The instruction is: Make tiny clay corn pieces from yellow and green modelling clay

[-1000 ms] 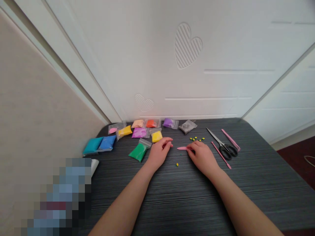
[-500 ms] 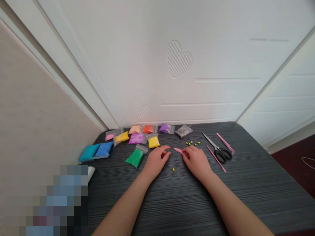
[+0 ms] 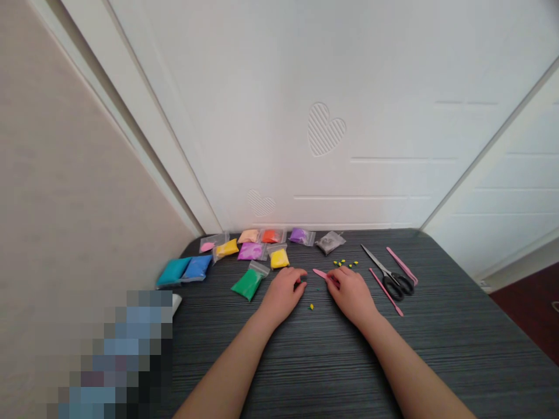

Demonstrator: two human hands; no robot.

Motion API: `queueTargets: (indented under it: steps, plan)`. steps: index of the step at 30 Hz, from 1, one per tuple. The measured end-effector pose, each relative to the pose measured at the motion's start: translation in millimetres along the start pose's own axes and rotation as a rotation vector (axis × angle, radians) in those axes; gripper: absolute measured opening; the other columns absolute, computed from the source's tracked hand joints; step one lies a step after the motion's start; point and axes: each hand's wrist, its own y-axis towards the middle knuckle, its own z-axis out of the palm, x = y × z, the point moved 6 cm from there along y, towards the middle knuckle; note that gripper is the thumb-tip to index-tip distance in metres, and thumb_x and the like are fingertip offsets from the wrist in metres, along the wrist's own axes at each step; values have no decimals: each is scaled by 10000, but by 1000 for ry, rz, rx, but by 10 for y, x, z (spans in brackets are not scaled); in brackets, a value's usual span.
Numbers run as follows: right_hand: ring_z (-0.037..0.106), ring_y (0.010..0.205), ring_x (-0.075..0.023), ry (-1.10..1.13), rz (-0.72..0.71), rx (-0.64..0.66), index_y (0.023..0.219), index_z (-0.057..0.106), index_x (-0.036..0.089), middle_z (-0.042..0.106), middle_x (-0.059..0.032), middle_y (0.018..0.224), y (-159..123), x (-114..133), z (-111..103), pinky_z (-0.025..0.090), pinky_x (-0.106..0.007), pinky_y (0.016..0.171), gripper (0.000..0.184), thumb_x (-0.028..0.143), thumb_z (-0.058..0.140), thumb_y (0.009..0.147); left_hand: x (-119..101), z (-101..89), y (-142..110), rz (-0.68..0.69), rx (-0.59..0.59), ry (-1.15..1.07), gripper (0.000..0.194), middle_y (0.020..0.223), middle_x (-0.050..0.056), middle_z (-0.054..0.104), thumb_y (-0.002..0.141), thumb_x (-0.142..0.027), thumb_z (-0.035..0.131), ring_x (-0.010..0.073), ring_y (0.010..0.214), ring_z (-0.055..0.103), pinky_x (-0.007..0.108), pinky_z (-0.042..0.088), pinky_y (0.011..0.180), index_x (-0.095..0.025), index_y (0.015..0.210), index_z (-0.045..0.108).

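Observation:
My right hand is closed around a pink modelling knife, whose flat tip points left toward my other hand. My left hand rests on the dark table with thumb and index finger curved and apart; nothing shows between them. One tiny yellow-and-green piece lies between the two wrists. Beyond my right fingers sits a cluster of several similar small pieces. A bag of green clay is just left of my left hand, and a bag of yellow clay lies behind it.
Black-handled scissors, a thin pink tool and pink tweezers lie at the right. Several clay bags line the back, including grey, purple and orange. Blue bags sit at the left edge.
The view has tilted and shifted, so the table and objects appear slightly lower and farther right. Both hands stay in nearly the same place, the right one still holding the modelling knife.

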Motion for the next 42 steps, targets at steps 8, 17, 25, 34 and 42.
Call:
queueTargets:
  steps: [8, 17, 25, 34, 42]
  plan:
    - [537, 766, -146, 17, -13, -2, 838, 599, 218, 579, -23, 788, -18, 5, 3, 355, -258, 681, 198, 272, 407, 840, 215, -550, -162, -102, -122, 246, 370, 1102, 67, 529, 787, -319, 473, 227, 1044, 454, 367, 349, 918, -210, 1141, 475]
    - [534, 797, -167, 67, 0, -1, 848, 603, 219, 585, -35, 806, -13, -24, 19, 350, -285, 700, 199, 286, 416, 836, 776, -688, -296, -372, -14, 50, 630, 1112, 83, 547, 709, -448, 543, 228, 1009, 525, 343, 399, 871, -196, 1252, 349]
    - [548, 860, -162, 374, -34, 17, 884, 623, 238, 627, -24, 882, 7, 130, -81, 364, -296, 757, 209, 333, 446, 826, 151, -579, -227, -24, -160, 73, 642, 1168, 44, 508, 720, -273, 589, 215, 1110, 432, 394, 328, 970, -248, 1286, 286]
    - [554, 923, -172, 693, 14, 196, 838, 649, 242, 659, 9, 861, -54, 289, -65, 361, -319, 834, 191, 326, 482, 802, -203, -405, -281, 203, -116, 101, 625, 1261, 87, 420, 747, -260, 562, 226, 1192, 359, 410, 318, 1005, -197, 1296, 269]
    - [538, 714, -118, 855, 19, 259, 730, 612, 188, 620, 33, 729, -63, 340, -95, 377, -288, 799, 186, 324, 498, 786, -206, -411, -287, 275, -184, 113, 485, 1204, 70, 491, 753, -251, 560, 215, 1181, 378, 416, 306, 1017, -196, 1209, 406]
